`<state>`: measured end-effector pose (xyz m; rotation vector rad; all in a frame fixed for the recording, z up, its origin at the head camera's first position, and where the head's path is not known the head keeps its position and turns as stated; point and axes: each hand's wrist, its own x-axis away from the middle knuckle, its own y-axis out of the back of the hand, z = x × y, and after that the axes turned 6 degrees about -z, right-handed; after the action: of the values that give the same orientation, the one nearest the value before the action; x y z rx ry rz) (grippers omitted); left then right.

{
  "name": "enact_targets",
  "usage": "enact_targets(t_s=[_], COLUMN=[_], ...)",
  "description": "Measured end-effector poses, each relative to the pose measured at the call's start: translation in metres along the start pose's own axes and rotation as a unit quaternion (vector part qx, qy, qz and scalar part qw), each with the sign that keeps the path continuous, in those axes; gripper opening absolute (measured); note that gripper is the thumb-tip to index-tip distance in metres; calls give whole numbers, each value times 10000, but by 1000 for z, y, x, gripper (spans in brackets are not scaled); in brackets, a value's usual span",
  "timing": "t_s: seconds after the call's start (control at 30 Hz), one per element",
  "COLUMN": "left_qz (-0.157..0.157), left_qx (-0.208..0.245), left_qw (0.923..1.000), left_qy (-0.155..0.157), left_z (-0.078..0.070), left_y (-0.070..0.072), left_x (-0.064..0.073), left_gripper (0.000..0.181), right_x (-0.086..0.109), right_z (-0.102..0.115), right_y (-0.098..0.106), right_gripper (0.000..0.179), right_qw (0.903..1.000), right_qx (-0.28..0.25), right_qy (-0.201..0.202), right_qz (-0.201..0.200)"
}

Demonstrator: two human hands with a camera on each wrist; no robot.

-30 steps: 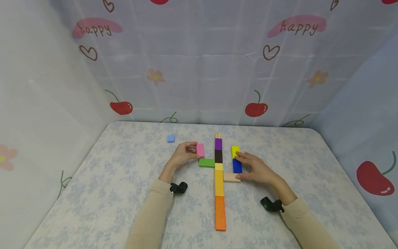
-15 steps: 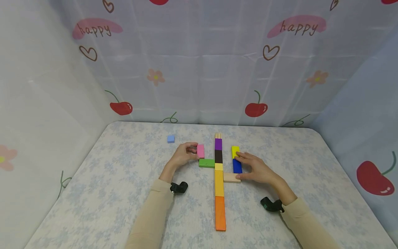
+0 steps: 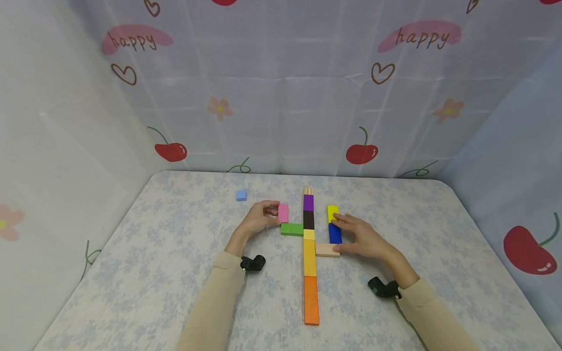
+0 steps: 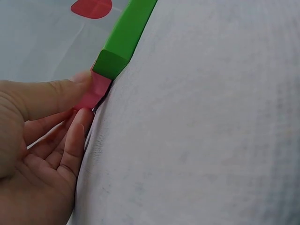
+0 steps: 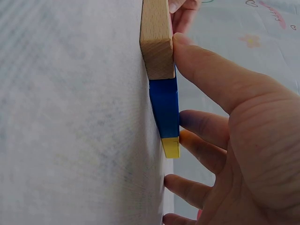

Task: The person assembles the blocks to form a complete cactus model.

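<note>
My left hand pinches a pink block at its left side. That block stands end-on against the upper edge of a green block, and the left wrist view has my thumb on it. With extended fingers my right hand touches several blocks from above. Its thumb rests on a plain wood block, while other fingertips meet a blue block and a yellow block. Blue and yellow lie end to end above the plain wood one.
Between my hands runs a column of flat blocks: purple, dark brown, light yellow, amber and orange. Thin sticks top it. A small light blue block lies at the back left of the table.
The pink block has shifted slightly toward me and straightened against the green block, my left hand moving with it. My right hand stays in place.
</note>
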<state>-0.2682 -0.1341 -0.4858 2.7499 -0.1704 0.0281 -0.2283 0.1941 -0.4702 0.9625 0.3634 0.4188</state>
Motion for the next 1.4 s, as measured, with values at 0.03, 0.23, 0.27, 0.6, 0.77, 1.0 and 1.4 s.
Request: enact_targets(t_s=[0.03,0.23,0.27,0.6,0.77,1.0,1.4], left_qz=[4,47,53,69,66,61,30], left_qx=[-22,-94,-94,-104,-123,-73,-99], left_qw=[10000,9999,9999,9999,9999,10000,9999], left_qy=[-5,-59,-58,-69,-73,1,-81], left_z=[0,0,0,0,-2,-3,-1], left_y=[0,-1,-1,-1,-1,-1,-2], left_x=[0,-1,-1,-1,2,2,2], left_gripper=[57,56,57,57,58,59,61], right_x=[0,0,0,0,0,0,0], right_z=[0,-1,-1,0,0,0,0], right_y=[0,0,0,0,0,0,0], right_gripper=[76,76,76,77,77,77,77], right_qw=[10000,10000,10000,10000,10000,10000,10000], right_qx=[3,31,36,49,56,36,36], right_qy=[11,37,35,-21,-6,5,-19], right_qz=[-9,-24,-23,-21,-29,-19,-3])
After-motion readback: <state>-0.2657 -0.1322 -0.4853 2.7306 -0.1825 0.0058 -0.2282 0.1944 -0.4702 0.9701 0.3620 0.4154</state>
